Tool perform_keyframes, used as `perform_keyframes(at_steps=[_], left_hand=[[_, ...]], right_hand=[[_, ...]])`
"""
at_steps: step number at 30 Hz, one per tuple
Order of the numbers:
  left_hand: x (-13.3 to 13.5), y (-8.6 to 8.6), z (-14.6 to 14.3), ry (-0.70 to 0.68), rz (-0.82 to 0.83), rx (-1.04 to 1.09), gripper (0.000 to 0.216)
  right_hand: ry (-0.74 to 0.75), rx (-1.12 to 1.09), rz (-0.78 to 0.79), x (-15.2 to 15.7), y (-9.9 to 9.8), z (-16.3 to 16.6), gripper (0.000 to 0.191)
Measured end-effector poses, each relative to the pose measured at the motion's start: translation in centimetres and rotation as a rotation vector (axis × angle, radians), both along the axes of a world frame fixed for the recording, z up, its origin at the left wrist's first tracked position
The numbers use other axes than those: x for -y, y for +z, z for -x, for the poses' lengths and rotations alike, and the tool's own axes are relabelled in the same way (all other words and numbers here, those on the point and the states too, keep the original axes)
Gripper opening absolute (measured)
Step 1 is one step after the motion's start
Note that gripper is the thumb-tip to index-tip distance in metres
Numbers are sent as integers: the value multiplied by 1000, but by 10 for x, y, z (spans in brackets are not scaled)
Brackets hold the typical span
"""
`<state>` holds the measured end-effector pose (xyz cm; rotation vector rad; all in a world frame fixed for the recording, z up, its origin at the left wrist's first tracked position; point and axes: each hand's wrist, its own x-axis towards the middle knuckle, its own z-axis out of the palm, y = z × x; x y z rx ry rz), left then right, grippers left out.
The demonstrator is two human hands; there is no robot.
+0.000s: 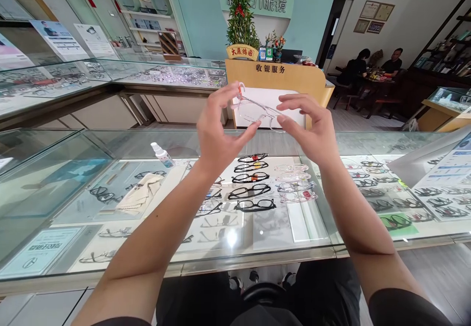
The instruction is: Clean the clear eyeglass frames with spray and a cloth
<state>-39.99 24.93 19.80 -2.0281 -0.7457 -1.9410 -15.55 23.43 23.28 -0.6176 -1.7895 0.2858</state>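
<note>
Both my hands are raised above a glass display counter [110, 144] and hold a pair of clear-framed glasses [259, 112] between them. My left hand [217, 130] pinches the frame's left end, where a small orange tag shows at the fingertips. My right hand [312, 130] grips the frame's right side with curled fingers. On the counter glass to the left lie a beige cleaning cloth [142, 193] and a small white spray bottle [162, 154]. Under the glass are rows of black frames [252, 184] and clear frames [296, 184].
A wooden cashier desk [279, 78] with a potted plant [241, 22] stands behind the counter. More glass showcases run along the left and far right. Two people sit at a table [371, 68] at the back right. A blue leaflet [452, 164] lies on the right.
</note>
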Motion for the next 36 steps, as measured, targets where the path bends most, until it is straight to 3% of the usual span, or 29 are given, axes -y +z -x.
perform_keyframes(at_steps=[5, 8, 12, 18, 21, 24, 27, 31, 36], left_hand=[[12, 6, -3, 48, -72, -172, 87], [15, 2, -6, 25, 24, -167, 81], [19, -2, -17, -72, 183, -79, 74], [18, 7, -24, -362, 319, 15, 72], [15, 6, -27, -362, 381, 78, 76], [18, -3, -37, -264, 369, 237, 66], [27, -13, -52, -221, 450, 322, 33], [35, -18, -64, -341, 717, 368, 22], [35, -16, -65, -532, 890, 575, 21]], right_hand=[[-14, 144, -73, 5, 4, -2, 4], [29, 175, -40, 2, 4, -4, 9], [113, 162, 76, -1, 6, -7, 21], [339, 97, 373, -5, 7, -7, 40], [379, 48, 428, -10, 4, -7, 42], [279, -1, 378, -12, 2, -7, 37], [119, -14, 263, -11, 0, -4, 28], [-52, 89, 80, -5, -5, 5, 20], [-224, 267, 7, 3, -11, 17, 19]])
